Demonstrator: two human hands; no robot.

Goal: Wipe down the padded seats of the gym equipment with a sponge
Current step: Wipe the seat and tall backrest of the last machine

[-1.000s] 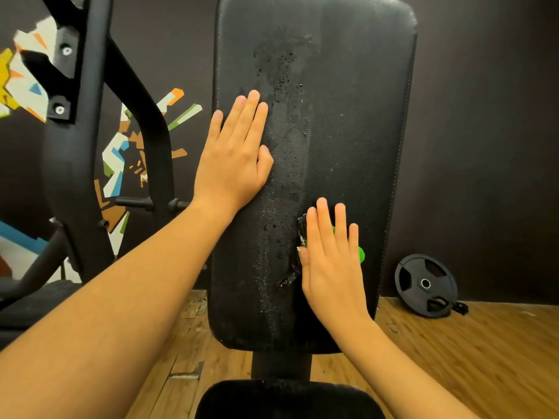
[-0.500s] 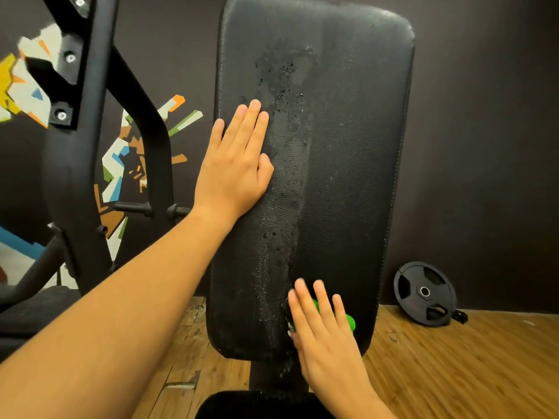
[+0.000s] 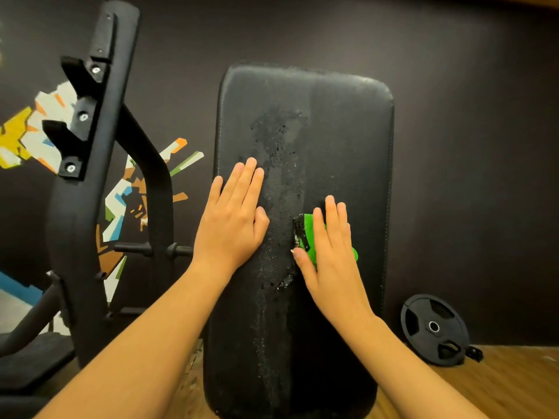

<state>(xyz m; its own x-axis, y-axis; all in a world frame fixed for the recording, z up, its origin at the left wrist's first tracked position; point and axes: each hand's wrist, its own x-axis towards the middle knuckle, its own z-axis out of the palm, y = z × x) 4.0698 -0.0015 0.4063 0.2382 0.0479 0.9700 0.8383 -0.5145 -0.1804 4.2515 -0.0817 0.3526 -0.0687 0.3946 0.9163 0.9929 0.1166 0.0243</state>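
Note:
A black padded backrest (image 3: 357,140) stands upright in the middle of the view, with a wet, foamy streak down its centre. My left hand (image 3: 231,223) lies flat on the pad's left side, fingers straight and pointing up. My right hand (image 3: 329,252) presses a green sponge (image 3: 310,237) flat against the pad just right of the wet streak. Straight fingers cover most of the sponge, and its green edges show on both sides of the hand.
A black steel rack frame (image 3: 90,182) rises at the left, with bar pegs (image 3: 157,249) sticking out near the pad. A black weight plate (image 3: 434,328) leans on the dark wall at the lower right. Wooden floor (image 3: 499,385) runs below.
My right hand with the sponge slid down to the pad's lower edge, then came back up to mid-height. My left hand stayed pressed on the pad. The view tilted up.

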